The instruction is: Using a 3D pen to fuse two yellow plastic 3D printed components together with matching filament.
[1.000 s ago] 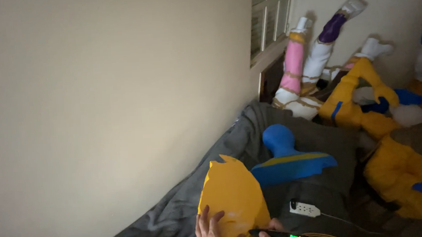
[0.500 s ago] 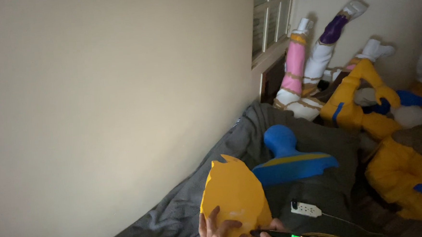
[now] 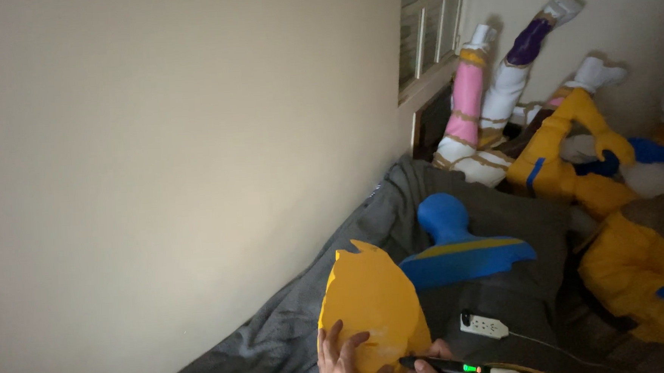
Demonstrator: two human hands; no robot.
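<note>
Beside the cream wall [image 3: 157, 180], on grey bedding [image 3: 279, 340], her left hand [image 3: 345, 360] lay flat, fingers spread, on a yellow foam piece [image 3: 372, 302]; the right hand [image 3: 428, 363] gripped a black tool [image 3: 451, 368] against it.

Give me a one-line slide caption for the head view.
Left hand steadies a yellow foam piece while the right hand holds a black tool against it.

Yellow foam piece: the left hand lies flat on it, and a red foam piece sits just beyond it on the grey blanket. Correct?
Not quite: in the head view the foam piece beyond the yellow foam piece is blue, not red. The left hand does lie on the yellow one.
</note>
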